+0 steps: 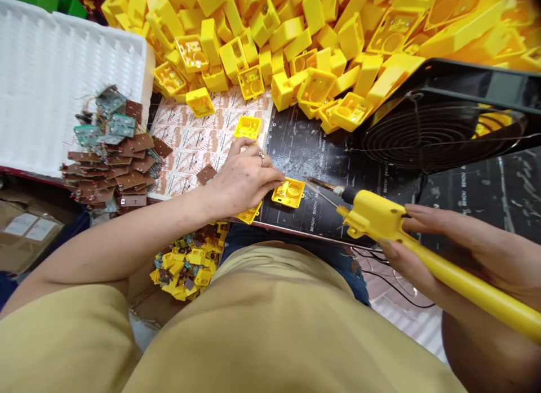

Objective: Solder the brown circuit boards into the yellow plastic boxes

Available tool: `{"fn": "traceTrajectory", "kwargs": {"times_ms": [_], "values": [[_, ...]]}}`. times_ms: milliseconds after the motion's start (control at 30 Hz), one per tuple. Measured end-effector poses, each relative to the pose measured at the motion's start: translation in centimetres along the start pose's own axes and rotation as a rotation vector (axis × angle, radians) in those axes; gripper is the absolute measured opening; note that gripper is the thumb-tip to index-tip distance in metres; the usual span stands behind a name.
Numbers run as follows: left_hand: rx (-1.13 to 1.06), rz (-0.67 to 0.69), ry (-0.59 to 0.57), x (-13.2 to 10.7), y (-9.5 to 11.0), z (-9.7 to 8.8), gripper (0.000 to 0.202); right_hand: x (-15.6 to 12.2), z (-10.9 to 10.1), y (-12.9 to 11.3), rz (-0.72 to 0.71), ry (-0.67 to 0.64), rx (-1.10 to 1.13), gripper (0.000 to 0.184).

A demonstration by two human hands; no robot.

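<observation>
My right hand (pixel 465 258) is wrapped round a yellow soldering gun (pixel 380 215), which has a dark metal tip and a thin feed tube pointing left. Just left of that tip lies a small open yellow plastic case (pixel 289 193) with parts inside. My left hand (pixel 251 176) wears a ring and is closed at the case's left edge, fingertips at its upper left corner. Whether a small part is pinched there is hidden. Another yellow case (pixel 247 127) sits beyond my left fingers, and a third (pixel 249 214) is partly covered beneath the hand.
Yellow cases (pixel 287 32) are heaped along the back. At right stands a black fan (pixel 422 123). Brown and green circuit boards (pixel 122 162) are stacked at left beside a white foam tray (pixel 71 83). More cases and boards (pixel 190 263) lie below the table edge.
</observation>
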State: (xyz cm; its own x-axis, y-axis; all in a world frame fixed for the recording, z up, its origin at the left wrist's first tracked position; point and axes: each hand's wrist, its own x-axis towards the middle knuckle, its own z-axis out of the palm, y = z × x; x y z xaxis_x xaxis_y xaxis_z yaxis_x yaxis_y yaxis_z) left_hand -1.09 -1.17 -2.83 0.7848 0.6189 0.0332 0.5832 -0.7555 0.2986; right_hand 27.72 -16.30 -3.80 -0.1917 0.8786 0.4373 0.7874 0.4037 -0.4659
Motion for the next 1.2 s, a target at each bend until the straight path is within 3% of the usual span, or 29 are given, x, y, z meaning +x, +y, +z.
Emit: {"fn": "traceTrajectory", "kwargs": {"times_ms": [200, 433, 533, 667, 833, 1033, 1200], "values": [[-0.061, -0.084, -0.158, 0.0, 0.9, -1.2, 0.017, 0.2, -0.6, 0.3, -0.145, -0.093, 0.113, 0.070], [-0.031, -0.106, -0.242, 0.5, 1.3, -1.4, 0.018, 1.4, -0.3, -1.5, -0.209, -0.032, 0.126, 0.067], [0.005, -0.089, -0.236, 0.7, 1.4, -1.4, 0.019, 1.8, -0.2, -2.6, -0.235, 0.000, 0.193, 0.058], [0.046, -0.023, -0.225, 0.9, 1.3, -1.3, 0.019, 2.2, -0.3, -3.9, -0.134, -0.027, 0.201, 0.035], [0.043, 0.029, -0.251, 0.5, 0.9, -1.5, 0.021, 2.2, -0.5, -3.7, -0.165, -0.036, 0.180, 0.015], [-0.023, 0.014, -0.195, -0.2, 0.6, -1.9, 0.021, 1.2, 0.1, -2.3, -0.171, -0.021, 0.152, 0.011], [0.022, 0.030, -0.118, 0.1, 1.0, -1.0, 0.022, 0.9, 0.2, -2.4, -0.130, -0.039, 0.166, 0.005]]}}
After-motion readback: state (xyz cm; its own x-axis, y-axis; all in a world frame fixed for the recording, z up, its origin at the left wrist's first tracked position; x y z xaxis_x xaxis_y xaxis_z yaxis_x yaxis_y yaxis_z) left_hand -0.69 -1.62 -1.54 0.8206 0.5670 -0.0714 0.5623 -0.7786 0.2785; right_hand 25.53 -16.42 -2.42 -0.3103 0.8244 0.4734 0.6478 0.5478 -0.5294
